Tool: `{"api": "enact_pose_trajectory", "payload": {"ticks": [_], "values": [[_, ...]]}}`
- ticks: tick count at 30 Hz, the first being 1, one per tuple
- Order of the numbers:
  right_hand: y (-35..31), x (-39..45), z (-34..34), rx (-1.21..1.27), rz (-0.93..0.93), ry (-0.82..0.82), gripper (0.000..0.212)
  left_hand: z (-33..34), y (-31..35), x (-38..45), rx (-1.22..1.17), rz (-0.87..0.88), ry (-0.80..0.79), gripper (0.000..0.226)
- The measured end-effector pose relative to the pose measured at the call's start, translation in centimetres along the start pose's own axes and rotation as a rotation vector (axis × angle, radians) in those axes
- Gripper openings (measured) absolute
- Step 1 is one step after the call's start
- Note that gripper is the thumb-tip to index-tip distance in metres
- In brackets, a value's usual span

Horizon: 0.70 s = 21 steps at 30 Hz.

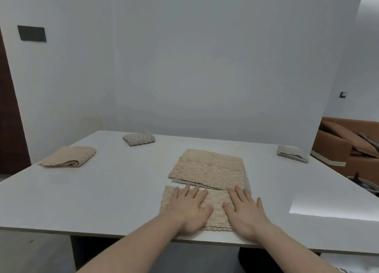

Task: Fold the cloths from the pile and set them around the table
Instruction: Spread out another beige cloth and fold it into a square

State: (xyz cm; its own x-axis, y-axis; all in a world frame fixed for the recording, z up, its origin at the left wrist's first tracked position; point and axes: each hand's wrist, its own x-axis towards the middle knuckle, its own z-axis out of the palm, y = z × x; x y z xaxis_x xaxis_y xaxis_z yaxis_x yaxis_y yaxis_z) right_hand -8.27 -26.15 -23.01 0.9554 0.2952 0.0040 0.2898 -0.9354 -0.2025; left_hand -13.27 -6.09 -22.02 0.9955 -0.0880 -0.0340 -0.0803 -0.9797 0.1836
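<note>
- A folded beige cloth (pixel 213 208) lies at the near edge of the white table (pixel 106 194), pressed flat beneath two bare hands.
- The left hand (pixel 187 208) rests palm down on the cloth's left half, fingers spread and gripping nothing.
- The right hand (pixel 245 211) lies palm down on the right half — fingers likewise extended, nothing clasped.
- Just beyond the fingertips sits the pile (pixel 208 169), a stack of flat beige cloths, its near edge touching or overlapping the folded one.
- A folded beige cloth on the left (pixel 68 156) rests well apart near the table's left side.
- A folded grey cloth (pixel 139 138) sits by the far edge.
- Another folded grey cloth at the far right corner (pixel 293 153) lies there, layered edges showing.
- Brown cardboard boxes (pixel 346 143) stand beyond the table at right; a grey-white wall (pixel 184 57) fills the background.
</note>
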Motion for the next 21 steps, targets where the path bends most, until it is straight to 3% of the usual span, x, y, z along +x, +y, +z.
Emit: {"api": "enact_pose_trajectory", "payload": {"ticks": [21], "values": [[0.8, 3.3, 0.0, 0.028, -0.001, 0.036, 0.07, 0.3, -0.4, 3.8, 0.023, -0.025, 0.045, 0.073]]}}
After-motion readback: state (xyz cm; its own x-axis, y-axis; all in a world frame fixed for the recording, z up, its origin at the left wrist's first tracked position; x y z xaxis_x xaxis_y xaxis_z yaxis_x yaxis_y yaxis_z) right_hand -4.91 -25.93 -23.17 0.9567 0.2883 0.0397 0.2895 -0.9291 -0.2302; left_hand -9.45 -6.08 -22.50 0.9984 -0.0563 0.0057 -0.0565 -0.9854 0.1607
